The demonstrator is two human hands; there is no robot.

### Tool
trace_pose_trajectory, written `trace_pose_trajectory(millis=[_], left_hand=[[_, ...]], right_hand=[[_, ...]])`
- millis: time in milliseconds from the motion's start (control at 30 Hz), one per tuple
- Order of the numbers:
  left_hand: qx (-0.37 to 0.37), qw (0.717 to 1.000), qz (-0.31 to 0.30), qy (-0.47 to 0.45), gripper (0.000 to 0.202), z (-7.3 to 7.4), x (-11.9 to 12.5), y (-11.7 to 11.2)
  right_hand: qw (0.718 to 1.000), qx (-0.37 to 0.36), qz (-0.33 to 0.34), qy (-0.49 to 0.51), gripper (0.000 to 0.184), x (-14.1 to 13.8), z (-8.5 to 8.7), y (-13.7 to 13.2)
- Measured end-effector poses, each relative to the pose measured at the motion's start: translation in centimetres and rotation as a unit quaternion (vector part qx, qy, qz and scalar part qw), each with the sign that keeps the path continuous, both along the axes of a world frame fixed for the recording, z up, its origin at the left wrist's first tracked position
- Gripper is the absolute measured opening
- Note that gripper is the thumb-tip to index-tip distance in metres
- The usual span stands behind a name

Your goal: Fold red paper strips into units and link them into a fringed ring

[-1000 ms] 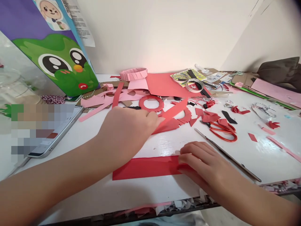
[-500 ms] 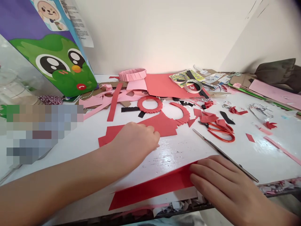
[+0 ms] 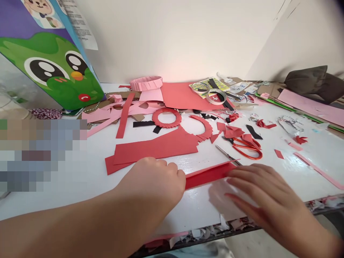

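A folded red paper strip (image 3: 208,176) lies slantwise near the front of the table, its upper flap standing slightly up. My left hand (image 3: 161,179) is closed in a fist over its left end, so that end is hidden. At the right end, the fingertips of my right hand (image 3: 263,193) touch the strip; the fingers are stretched out and the thumb is apart below. Behind the right fingertips lies a thin metal tool (image 3: 225,154), partly covered. Flat red paper pieces (image 3: 156,147) lie just beyond my left hand.
Orange-handled scissors (image 3: 247,148), a pleated red paper ring (image 3: 167,118) and red scraps lie farther back. Tape rolls (image 3: 216,96) and a pleated pink band (image 3: 146,84) are near the wall. A green-faced bag (image 3: 51,71) stands left. Paper scraps (image 3: 199,234) fill the front ledge.
My left hand has come down and nearer onto the strip's left end. The strip has shifted away from the table's front edge, and my right thumb has spread from the fingers. The view has shifted slightly.
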State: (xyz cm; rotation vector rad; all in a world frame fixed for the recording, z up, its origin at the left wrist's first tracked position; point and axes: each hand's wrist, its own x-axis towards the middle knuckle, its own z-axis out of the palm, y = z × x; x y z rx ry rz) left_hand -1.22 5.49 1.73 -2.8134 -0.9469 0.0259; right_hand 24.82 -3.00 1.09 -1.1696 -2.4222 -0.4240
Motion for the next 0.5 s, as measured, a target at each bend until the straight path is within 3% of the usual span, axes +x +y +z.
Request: trace_pose_trajectory(millis=[100,167,300,433,500], left_hand=[[-0.022,0.993,-0.031,0.113,0.033,3.3,0.7,-0.4],[-0.069,0.983,-0.02,0.168,0.034,4.6,1.3,-0.3],[-0.164,0.962,0.021,0.219,0.036,5.9,1.9,0.4],[-0.229,0.959,0.065,0.154,0.006,6.6,1.3,1.3],[-0.26,0.954,0.066,0.132,0.007,6.7,0.5,1.7]], right_hand=[[0.992,0.011,-0.125,-0.032,0.018,2.6,-0.1,-0.3],[0.981,-0.007,-0.18,-0.068,0.029,4.0,-0.7,-0.5],[0.971,-0.069,-0.214,-0.082,0.049,4.9,-1.9,-0.8],[0.964,-0.071,-0.246,-0.079,0.052,4.8,-2.0,-1.2],[0.957,-0.053,-0.281,-0.056,0.051,5.1,-1.8,-1.7]])
